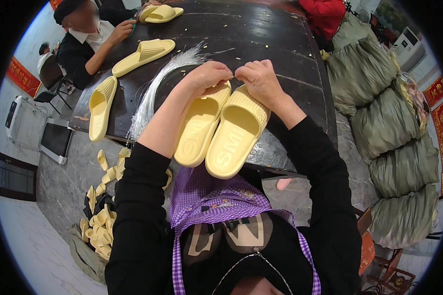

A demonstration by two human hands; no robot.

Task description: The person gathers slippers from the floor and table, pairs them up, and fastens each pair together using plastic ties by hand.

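Pale yellow foam slides lie paired on the dark counter (290, 59) in the head view, touching side by side, toes away from the person and heels over the near edge. The left hand (207, 76) is clenched on the strap of the left slide (200, 125); the right hand (261, 81) pinches the strap of the right slide (236, 132). Fingertips meet between the straps, so neither hand is nearer. Just left lies a bundle of clear plastic ties (155, 91), with loose slides (102, 105) beyond and green sacks (379, 123) to the right.
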